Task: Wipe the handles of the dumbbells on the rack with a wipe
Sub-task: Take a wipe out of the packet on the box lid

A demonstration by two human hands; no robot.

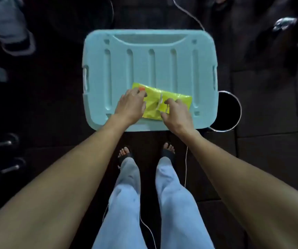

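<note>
A yellow pack of wipes (177, 98) lies on a light blue plastic lid (150, 69) in front of me. My left hand (130, 105) rests on the pack's left end, fingers over it near an orange mark (141, 89). My right hand (176, 114) pinches a pale flap or wipe (160, 103) at the pack's middle. Dumbbells (6, 141) with metal handles lie in the dark at the left edge, and more dumbbells (286, 24) show at the upper right.
A round black bin with a white rim (227, 112) stands just right of the lid. A thin white cable (186, 169) hangs past my legs. Another person's legs and shoe (17, 42) are at the upper left. The floor is dark tiles.
</note>
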